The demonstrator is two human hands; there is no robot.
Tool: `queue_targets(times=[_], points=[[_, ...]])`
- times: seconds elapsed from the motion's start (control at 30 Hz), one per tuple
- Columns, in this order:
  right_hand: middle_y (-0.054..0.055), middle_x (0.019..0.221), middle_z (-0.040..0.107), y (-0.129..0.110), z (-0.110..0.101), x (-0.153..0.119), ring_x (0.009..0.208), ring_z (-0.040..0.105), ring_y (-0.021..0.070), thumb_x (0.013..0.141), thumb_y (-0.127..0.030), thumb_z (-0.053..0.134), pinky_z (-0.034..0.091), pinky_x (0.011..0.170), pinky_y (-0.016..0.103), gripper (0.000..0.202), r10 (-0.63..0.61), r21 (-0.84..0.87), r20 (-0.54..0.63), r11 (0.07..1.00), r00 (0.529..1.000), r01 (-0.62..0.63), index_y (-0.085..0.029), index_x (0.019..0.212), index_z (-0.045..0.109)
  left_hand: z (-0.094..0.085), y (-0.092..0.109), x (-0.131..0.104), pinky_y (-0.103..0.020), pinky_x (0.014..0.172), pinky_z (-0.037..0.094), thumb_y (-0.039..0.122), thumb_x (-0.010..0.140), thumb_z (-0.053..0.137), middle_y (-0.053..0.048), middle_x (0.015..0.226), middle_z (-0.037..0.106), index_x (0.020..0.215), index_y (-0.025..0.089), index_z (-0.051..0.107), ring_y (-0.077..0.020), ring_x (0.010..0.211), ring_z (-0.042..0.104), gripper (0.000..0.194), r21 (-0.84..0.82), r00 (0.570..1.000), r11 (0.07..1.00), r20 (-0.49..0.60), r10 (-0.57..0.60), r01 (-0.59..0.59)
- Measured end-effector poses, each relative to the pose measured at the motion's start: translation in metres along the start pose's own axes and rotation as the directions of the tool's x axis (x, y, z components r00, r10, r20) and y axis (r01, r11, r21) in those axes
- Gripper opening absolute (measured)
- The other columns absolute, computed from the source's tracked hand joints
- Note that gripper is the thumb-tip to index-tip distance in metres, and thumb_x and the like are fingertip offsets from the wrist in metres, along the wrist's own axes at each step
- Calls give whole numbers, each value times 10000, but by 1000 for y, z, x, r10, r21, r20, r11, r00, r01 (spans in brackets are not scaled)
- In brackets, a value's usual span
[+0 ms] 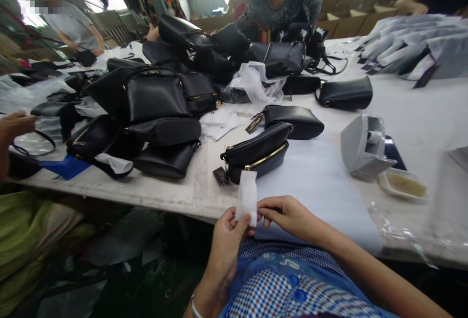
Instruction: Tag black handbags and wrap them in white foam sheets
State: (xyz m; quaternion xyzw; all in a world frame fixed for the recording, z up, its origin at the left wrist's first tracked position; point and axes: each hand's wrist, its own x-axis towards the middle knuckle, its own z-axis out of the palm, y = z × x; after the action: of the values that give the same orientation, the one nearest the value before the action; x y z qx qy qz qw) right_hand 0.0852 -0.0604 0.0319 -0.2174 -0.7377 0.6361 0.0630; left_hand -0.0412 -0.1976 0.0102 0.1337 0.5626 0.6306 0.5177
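here's the pale, flat worktop (409,108), smooth black bags (157,98) heaped at eleven o'clock. dead ahead, at twelve, a curved black pouch (256,145) with a gold zip (268,156). left hand (227,237) now, thumb and fingers clamped on a thin, white, rectangular strip (247,194); right hand (288,215), fingertips together at the strip's three o'clock edge. twelve again: one small, dark tag (220,176).
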Motion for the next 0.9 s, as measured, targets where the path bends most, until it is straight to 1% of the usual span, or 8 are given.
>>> queue_targets(times=[0.1,0.23,0.43,0.6,0.7,0.8,0.83,0.9], points=[[2,823,719,5,5,1,696,622,151,928,-249,506,488,672,228,306,-36,-62,-51,998,998,33,-228,1147,718,1,3,1,-204,632,504,382,795,748,-62,855,715,1205,118,574,-133,720,646,517,-24,999,999,11,-40,41],[10,827,708,11,17,6,717,605,157,914,-196,502,459,674,229,309,-96,-114,-159,990,983,78,-223,1130,721,2,5,4,-217,622,519,389,774,767,-79,866,728,1358,121,459,-160,722,683,712,15,999,999,-25,-35,35],[-6,684,650,18,29,18,612,564,146,897,-199,484,438,609,229,304,-102,-73,-246,994,964,87,-208,1083,725,1,6,11,-232,613,538,405,759,781,-88,857,734,1392,129,425,-191,729,714,777,48,998,998,-47,-32,34],[-1,743,696,25,30,25,620,605,158,792,-140,506,470,606,238,309,-44,18,-275,999,960,50,-185,998,732,2,5,10,-223,609,541,413,734,803,-88,858,733,1410,128,412,-185,723,712,831,55,998,997,-37,-52,54],[28,817,706,24,28,23,772,643,203,869,-302,529,514,714,284,249,-15,142,-314,988,949,62,-179,966,723,2,5,8,-239,617,551,416,732,804,-84,851,738,1442,133,360,-190,712,714,884,93,997,995,-72,-21,28],[52,888,707,18,31,19,805,660,217,911,-540,486,535,745,326,436,49,392,-283,918,958,69,-175,1062,671,5,-2,11,-281,639,565,450,721,802,-92,839,747,1472,124,295,-222,722,724,963,145,996,989,-88,11,2],[55,886,707,16,34,20,782,664,216,891,-573,513,538,715,323,467,60,450,-251,891,966,61,-171,1083,653,6,-7,12,-295,643,567,471,703,809,-98,829,748,1480,114,275,-239,730,727,1008,149,996,989,-86,23,-10],[52,838,708,16,40,26,723,665,209,811,-532,645,525,635,294,451,81,481,-217,876,973,34,-155,1059,641,8,-17,15,-314,658,567,519,653,827,-111,807,749,1499,98,238,-270,763,730,1114,130,994,990,-91,58,-46]])
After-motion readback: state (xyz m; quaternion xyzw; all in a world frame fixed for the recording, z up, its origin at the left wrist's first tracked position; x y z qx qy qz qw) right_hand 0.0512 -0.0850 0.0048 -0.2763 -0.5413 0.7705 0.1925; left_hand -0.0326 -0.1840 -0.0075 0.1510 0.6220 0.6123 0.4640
